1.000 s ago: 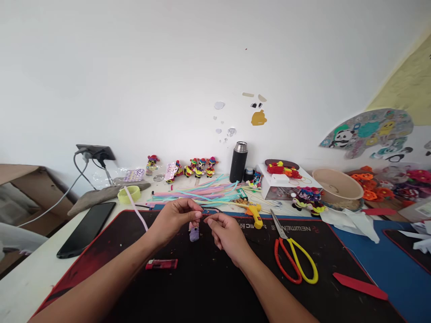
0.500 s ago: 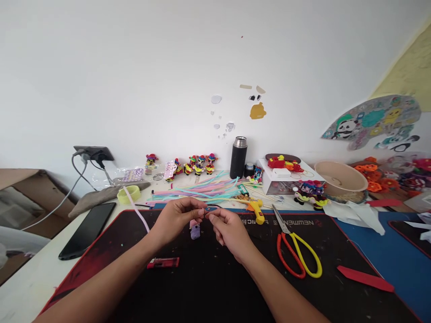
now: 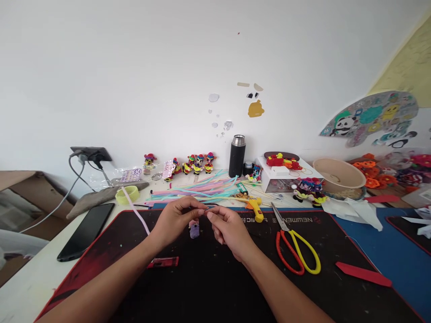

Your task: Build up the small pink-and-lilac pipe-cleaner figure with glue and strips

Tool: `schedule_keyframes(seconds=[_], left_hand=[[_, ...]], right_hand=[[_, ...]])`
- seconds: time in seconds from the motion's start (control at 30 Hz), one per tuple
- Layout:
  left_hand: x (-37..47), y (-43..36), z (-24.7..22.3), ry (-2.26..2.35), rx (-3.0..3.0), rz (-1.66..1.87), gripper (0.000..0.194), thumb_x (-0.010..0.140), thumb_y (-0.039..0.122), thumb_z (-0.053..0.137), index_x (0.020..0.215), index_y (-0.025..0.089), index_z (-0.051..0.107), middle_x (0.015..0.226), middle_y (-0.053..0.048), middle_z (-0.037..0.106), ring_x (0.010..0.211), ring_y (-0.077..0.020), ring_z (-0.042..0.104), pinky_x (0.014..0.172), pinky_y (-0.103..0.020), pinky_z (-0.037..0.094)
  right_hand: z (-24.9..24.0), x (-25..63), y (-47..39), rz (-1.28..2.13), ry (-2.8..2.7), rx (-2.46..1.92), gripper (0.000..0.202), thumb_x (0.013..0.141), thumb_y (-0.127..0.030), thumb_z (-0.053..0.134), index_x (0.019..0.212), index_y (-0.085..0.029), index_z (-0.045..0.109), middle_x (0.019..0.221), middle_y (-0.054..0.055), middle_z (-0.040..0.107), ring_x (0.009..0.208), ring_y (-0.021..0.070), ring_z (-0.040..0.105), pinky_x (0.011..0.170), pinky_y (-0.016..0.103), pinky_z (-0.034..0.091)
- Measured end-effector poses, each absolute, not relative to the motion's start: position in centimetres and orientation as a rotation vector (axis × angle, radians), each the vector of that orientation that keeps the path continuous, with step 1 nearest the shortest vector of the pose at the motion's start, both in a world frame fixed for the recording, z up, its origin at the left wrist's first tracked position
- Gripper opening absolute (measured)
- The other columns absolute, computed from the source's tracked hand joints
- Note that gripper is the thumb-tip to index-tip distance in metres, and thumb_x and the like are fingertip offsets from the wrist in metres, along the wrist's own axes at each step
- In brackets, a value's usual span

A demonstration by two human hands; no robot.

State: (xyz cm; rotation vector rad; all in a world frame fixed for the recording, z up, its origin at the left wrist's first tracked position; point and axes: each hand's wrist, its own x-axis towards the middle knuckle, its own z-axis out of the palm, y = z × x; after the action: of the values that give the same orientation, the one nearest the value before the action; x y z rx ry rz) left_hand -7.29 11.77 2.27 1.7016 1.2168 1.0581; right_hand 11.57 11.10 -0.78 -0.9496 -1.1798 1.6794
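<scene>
My left hand (image 3: 177, 222) and my right hand (image 3: 231, 229) meet fingertip to fingertip above the dark desk mat (image 3: 202, 287). Both are closed in a pinch, and whatever sits between the fingers is too small and covered to name. Just below the left fingertips is a small fuzzy purple and pink piece (image 3: 194, 230); whether it lies on the mat or hangs from the hand I cannot tell. A red lighter (image 3: 164, 262) lies near my left forearm. To the right of my right hand are scissors (image 3: 285, 235) with one red and one yellow handle, blades apart.
Pastel pipe cleaners (image 3: 191, 190) spread behind the hands, with a yellow glue gun (image 3: 257, 211) beside them. A black flask (image 3: 237, 157) and several small fuzzy dolls (image 3: 199, 164) stand by the wall. A phone (image 3: 85, 231) lies left; a red strip (image 3: 363, 274) lies right.
My fingertips have drawn slightly closer together, still pinching. The whole view has shifted a little; the things on the desk look unmoved.
</scene>
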Motion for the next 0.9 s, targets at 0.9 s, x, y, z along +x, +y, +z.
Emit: schedule_keyframes(seconds=[0.9], left_hand=[[-6.57, 11.21, 2.24, 1.246, 1.706, 1.009, 0.023, 0.087, 0.042, 0.073, 0.091, 0.019, 0.074, 0.079, -0.001, 0.068, 0.068, -0.0153, 0.062, 0.064, -0.026, 0.050]], right_hand=[[-0.93, 11.26, 11.11, 1.654, -1.163, -0.921, 0.033, 0.080, -0.049, 0.074, 0.087, -0.018, 0.063, 0.049, -0.013, 0.044, 0.036, 0.0052, 0.034, 0.035, 0.020, 0.026]])
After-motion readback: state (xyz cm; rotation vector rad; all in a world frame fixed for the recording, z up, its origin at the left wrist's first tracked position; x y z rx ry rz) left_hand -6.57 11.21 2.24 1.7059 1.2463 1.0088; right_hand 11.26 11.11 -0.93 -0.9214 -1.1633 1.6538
